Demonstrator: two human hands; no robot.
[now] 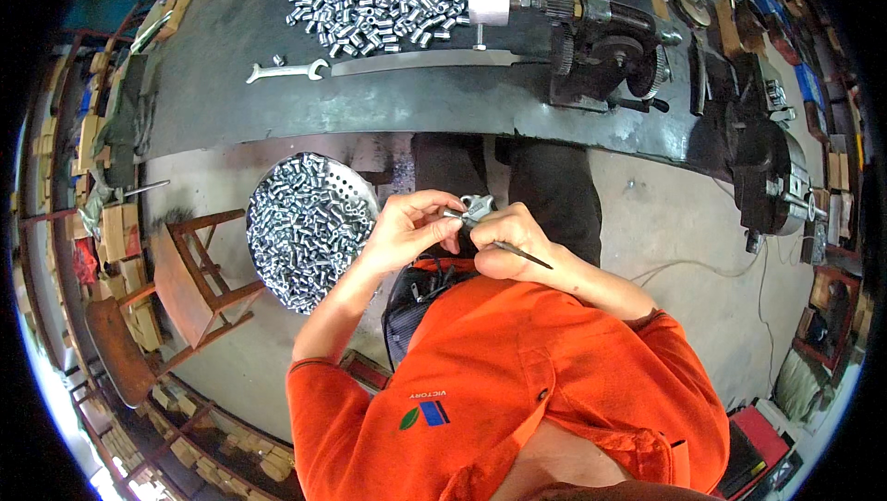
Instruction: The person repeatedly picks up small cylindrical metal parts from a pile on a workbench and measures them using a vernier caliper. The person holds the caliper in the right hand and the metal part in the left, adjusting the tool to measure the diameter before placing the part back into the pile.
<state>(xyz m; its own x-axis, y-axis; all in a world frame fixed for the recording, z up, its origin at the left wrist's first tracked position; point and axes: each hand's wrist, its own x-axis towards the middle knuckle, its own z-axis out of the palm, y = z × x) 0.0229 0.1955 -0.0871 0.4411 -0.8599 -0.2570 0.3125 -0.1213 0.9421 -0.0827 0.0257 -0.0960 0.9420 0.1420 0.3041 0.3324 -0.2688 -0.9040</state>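
Observation:
Just in front of my orange shirt, my two hands meet. My left hand [418, 224] pinches a small shiny metal cylinder [452, 213] between thumb and fingers. My right hand [511, 239] is closed round a thin dark pointed tool [525, 253], whose tapered end sticks out towards my right forearm; its working end is hidden. More small metal pieces [478, 205] show between the hands, beside the right fingertips; I cannot tell which hand bears them. To the left of my left forearm stands a round perforated metal basin [354, 185] full of similar short metal cylinders [300, 233].
A dark metal workbench [277, 118] spans the far side, with a heap of metal cylinders [379, 2], an open-ended wrench [288, 71] and a geared machine [610, 48]. A wooden stool [189, 284] stands left. A black machine [774, 178] sits at the right edge.

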